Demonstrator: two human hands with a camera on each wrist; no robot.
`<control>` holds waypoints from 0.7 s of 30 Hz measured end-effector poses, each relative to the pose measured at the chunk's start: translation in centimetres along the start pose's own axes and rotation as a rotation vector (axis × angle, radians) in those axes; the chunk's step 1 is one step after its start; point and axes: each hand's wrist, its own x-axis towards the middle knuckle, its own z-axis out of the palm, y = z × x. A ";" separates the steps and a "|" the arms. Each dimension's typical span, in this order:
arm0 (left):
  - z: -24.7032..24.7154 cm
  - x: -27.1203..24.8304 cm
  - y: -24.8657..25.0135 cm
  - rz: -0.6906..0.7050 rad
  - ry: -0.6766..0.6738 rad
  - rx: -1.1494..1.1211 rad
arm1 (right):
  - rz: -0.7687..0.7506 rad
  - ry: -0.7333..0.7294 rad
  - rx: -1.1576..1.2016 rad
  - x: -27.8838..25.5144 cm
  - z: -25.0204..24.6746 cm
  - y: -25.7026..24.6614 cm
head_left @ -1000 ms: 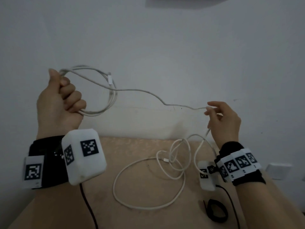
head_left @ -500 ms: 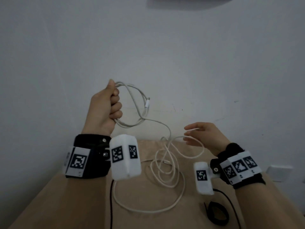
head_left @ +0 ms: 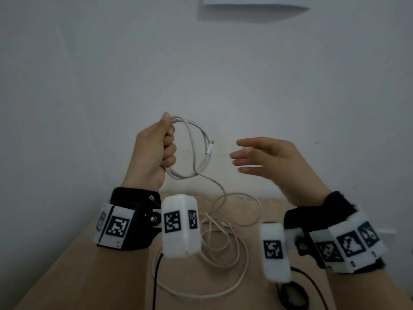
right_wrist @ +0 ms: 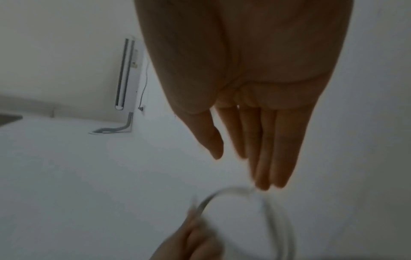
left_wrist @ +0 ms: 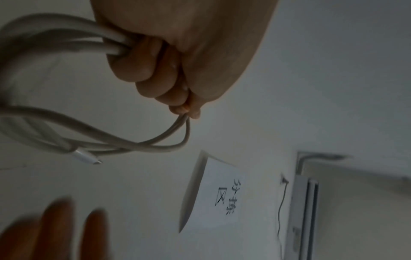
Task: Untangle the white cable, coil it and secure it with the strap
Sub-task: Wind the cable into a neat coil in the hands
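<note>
My left hand (head_left: 156,151) is raised in a fist and grips a few loops of the white cable (head_left: 196,151); a white connector (head_left: 210,148) sticks out of the coil. From the coil the cable runs down to a loose tangle (head_left: 223,242) on the wooden table (head_left: 67,265). In the left wrist view my curled fingers (left_wrist: 155,70) clamp the loops (left_wrist: 55,44). My right hand (head_left: 261,157) hovers to the right of the coil with straight fingers (right_wrist: 262,149), holding nothing. The black strap (head_left: 292,296) lies on the table at the lower right.
A pale wall (head_left: 201,63) stands just behind the table, with a sheet of paper (head_left: 254,2) stuck high up. A black wire (head_left: 156,276) runs from my left wrist camera across the table. A white socket (head_left: 388,233) sits on the wall at the right.
My left hand has swung right with the coil toward the middle. My right hand let go of the cable, rose and now hangs open beside the coil.
</note>
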 end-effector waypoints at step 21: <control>0.7 -0.7 0.0 -0.034 -0.261 0.161 | -0.111 0.290 0.210 1.1 1.7 3.2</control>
